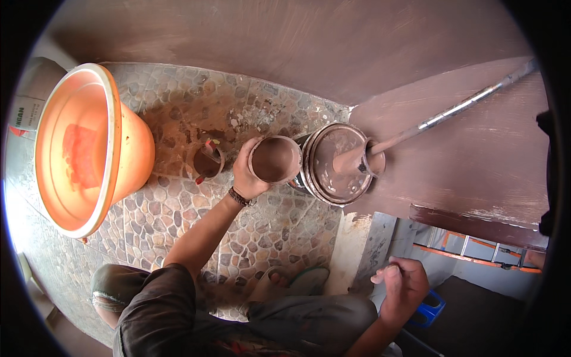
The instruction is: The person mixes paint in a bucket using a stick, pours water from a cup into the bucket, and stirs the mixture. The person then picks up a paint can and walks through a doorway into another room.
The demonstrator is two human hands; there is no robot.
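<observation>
My left hand (pixel 248 171) is wrapped round the side of a round tub (pixel 275 141) holding brown paint. It is tilted so that its open mouth shows, close to the left edge of a paint bucket (pixel 313 189). Brown paint coats the inside of that bucket. A long pole (pixel 443 114) slants down to it from the upper right, ending at a paint-coated, tube-shaped piece (pixel 352 160) over the bucket. Above my right knee, my right hand (pixel 404 288) is raised with its fingers curled closed; nothing shows in them.
A large orange basin (pixel 134 152) stands at left. Between it and my left hand sits a small paint cup (pixel 208 165) with a brush-like tool in it. Brown walls (pixel 285 41) bound the stone-patterned floor (pixel 256 232). An orange ladder (pixel 476 256) and blue plastic item (pixel 429 309) are at right.
</observation>
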